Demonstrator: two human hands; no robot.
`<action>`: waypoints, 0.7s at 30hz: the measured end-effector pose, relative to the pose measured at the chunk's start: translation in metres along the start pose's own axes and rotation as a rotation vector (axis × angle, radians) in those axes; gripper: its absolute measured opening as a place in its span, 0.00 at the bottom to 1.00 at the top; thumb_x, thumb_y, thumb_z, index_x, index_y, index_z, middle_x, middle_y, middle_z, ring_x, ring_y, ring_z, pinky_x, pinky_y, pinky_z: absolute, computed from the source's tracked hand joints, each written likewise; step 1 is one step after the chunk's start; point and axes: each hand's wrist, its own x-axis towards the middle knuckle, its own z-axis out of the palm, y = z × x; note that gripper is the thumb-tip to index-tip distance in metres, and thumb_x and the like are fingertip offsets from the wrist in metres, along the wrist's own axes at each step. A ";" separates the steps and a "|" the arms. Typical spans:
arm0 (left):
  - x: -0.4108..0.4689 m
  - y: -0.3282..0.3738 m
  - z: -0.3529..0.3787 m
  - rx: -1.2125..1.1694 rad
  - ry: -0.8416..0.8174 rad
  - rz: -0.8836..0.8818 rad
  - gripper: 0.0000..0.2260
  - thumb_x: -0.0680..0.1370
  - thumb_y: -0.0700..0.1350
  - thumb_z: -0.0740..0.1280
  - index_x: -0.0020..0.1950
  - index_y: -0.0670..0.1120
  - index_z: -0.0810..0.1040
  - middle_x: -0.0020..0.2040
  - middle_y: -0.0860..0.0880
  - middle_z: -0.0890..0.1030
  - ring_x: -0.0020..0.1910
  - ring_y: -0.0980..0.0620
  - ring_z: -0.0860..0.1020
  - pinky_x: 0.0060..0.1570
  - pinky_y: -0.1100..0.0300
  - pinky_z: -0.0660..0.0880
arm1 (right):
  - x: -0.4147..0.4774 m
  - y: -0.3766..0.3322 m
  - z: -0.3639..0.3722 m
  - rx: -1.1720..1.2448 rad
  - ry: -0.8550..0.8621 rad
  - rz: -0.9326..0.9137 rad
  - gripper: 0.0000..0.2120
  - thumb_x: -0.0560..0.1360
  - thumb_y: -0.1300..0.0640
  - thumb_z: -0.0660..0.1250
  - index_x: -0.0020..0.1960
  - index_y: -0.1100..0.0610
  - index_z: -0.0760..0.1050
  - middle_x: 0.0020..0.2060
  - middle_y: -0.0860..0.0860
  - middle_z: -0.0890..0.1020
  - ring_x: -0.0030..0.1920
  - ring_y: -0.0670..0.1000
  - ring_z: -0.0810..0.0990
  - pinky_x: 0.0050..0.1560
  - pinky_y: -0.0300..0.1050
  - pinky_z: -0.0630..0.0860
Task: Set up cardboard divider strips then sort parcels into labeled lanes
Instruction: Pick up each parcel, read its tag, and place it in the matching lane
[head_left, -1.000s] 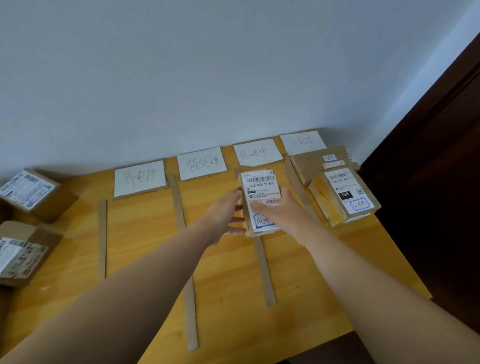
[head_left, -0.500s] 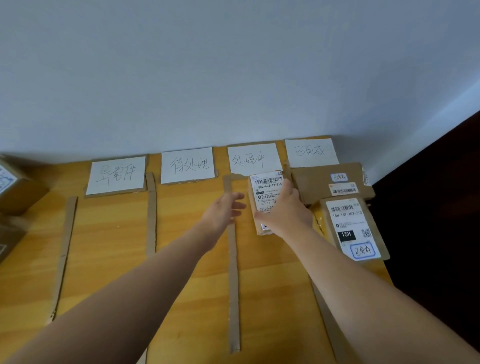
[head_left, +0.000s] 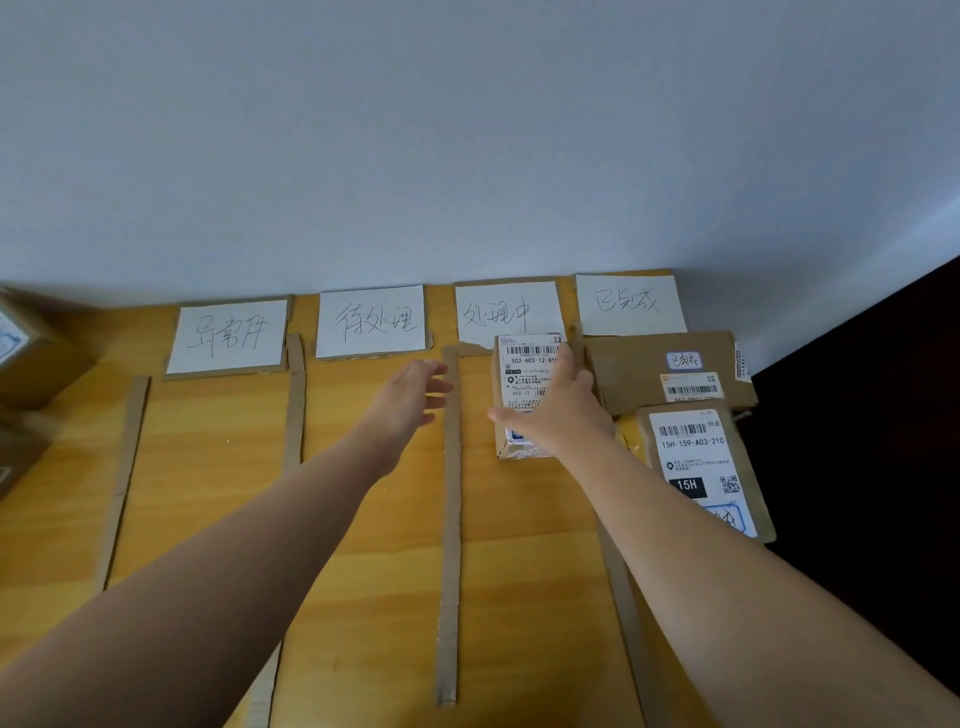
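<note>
A small brown parcel (head_left: 524, 371) with a white barcode label lies in the third lane, just below the third label card (head_left: 506, 314). My right hand (head_left: 563, 410) lies on top of it, with the thumb across its face and the fingers along its right edge. My left hand (head_left: 410, 397) hovers open over the second lane, just left of the third divider strip (head_left: 451, 519), touching nothing. Other cardboard strips (head_left: 295, 410) (head_left: 124, 478) (head_left: 623, 613) run toward me along the wooden table (head_left: 374, 545).
Three more handwritten label cards (head_left: 228, 335) (head_left: 371, 319) (head_left: 628, 304) lean at the wall. The fourth lane holds a flat brown parcel (head_left: 639, 374) and a labelled parcel (head_left: 696, 457). Two boxes (head_left: 31, 353) (head_left: 15, 447) sit at the far left. The table's right edge drops into dark.
The small parcel went from being held up in both hands down onto the third lane near its card. My left hand came off it and drew back to the left.
</note>
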 end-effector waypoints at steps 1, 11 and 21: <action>-0.001 0.001 0.000 0.001 0.002 0.001 0.15 0.83 0.51 0.52 0.61 0.47 0.74 0.56 0.48 0.79 0.53 0.52 0.77 0.54 0.57 0.74 | 0.000 0.000 -0.001 0.002 -0.004 -0.001 0.59 0.63 0.29 0.69 0.78 0.52 0.38 0.68 0.57 0.63 0.64 0.56 0.71 0.52 0.52 0.76; -0.024 0.007 -0.014 -0.008 0.028 0.040 0.14 0.82 0.51 0.56 0.63 0.47 0.74 0.56 0.49 0.79 0.55 0.51 0.77 0.54 0.57 0.74 | -0.017 0.000 -0.019 0.108 0.168 -0.089 0.34 0.74 0.41 0.65 0.74 0.53 0.58 0.63 0.55 0.70 0.61 0.54 0.71 0.51 0.48 0.74; -0.065 -0.002 -0.067 0.000 0.064 0.142 0.10 0.81 0.47 0.61 0.61 0.49 0.74 0.56 0.49 0.79 0.55 0.51 0.78 0.54 0.57 0.75 | -0.069 -0.032 -0.029 0.235 0.301 -0.136 0.18 0.78 0.55 0.61 0.67 0.55 0.69 0.62 0.53 0.74 0.55 0.51 0.74 0.50 0.48 0.75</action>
